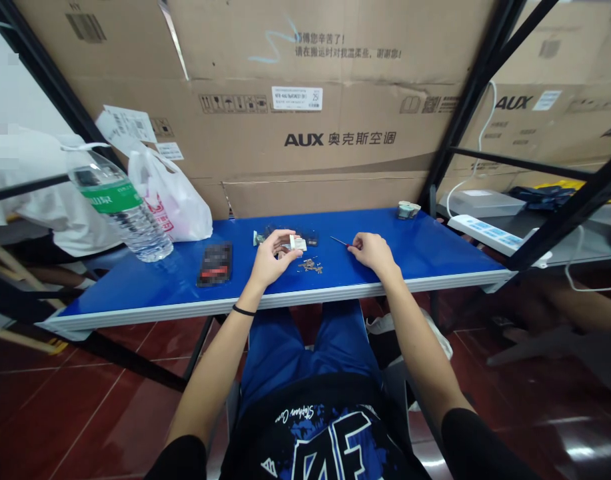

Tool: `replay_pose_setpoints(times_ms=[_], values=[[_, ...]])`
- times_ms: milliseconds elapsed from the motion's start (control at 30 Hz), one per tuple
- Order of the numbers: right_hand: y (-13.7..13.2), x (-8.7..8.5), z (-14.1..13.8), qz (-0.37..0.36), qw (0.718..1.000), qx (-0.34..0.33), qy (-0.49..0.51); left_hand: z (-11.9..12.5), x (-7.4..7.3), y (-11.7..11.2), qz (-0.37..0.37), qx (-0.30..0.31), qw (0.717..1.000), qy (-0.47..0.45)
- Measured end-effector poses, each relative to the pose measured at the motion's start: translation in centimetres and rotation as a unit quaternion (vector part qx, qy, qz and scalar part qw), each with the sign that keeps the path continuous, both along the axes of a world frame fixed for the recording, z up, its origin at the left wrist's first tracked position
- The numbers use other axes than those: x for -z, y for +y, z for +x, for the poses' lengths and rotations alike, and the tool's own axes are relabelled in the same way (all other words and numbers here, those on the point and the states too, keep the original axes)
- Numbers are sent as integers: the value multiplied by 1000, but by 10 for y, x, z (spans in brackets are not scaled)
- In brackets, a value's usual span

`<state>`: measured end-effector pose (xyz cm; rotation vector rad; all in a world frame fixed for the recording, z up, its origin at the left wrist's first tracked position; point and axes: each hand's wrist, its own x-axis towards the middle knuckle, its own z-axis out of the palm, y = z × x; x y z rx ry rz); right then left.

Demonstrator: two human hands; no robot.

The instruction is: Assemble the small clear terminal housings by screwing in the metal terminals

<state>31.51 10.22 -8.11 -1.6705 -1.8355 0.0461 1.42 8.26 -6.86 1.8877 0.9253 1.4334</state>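
My left hand (272,259) is closed around a small white piece (298,245), gripped between thumb and fingers just above the blue table (265,283). What exactly the piece is cannot be made out. To its right, my right hand (374,253) pinches the handle of a thin screwdriver (341,242); its shaft points left, apart from the white piece. A small pile of brownish metal bits (311,266) lies on the table below and between the hands. Behind the left hand are dark flat parts (311,237), partly hidden, and a small greenish item (258,238).
On the left stand a large water bottle (128,207) and a white plastic bag (185,207), with a dark phone-like object (215,265) before them. A small roll-like item (408,210) sits at the back right. Beyond the frame post is a white power strip (490,233). Cardboard boxes (335,167) wall the back.
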Motion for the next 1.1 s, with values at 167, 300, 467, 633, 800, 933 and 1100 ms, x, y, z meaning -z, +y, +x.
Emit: replay_pose_setpoints(times_ms=[167,300,467,633,800,933,1100], values=[[-15,-17,-12,54,990,-121,47,1,-1,-2,-16,19,999,24],[-32,-28,-31,63,923,-356,129,0,1,-3,-38,70,996,35],[-38,-25,-50,62,908,-384,156,-3,4,0,-26,87,995,34],[-35,-20,-54,64,912,-375,155,-3,5,1,-26,120,991,49],[-36,-20,-56,48,913,-370,162,-4,4,0,-8,136,989,52],[-37,-18,-57,21,910,-374,175,-4,3,-1,17,145,987,67],[-38,-14,-58,-61,898,-381,214,-5,1,-4,44,145,983,103]])
